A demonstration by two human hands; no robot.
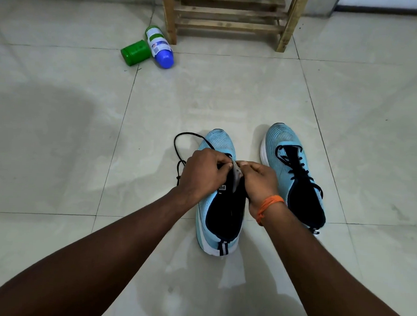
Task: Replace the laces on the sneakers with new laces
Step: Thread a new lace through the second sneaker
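Left hand (202,172) pinches the loose black cord lace (179,141) on the light-blue knit sneaker (220,221), which stands on the floor. Right hand (257,182) pinches its grey tongue (236,176). Step: unlacing (other blue sneaker (281,137) laced). Next: draw lace clear of eyelets.

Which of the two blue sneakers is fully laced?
The right sneaker, standing untouched, its black lace criss-crossed through the eyelets. The left sneaker, gripped by the left hand and right hand, has a loose lace trailing.
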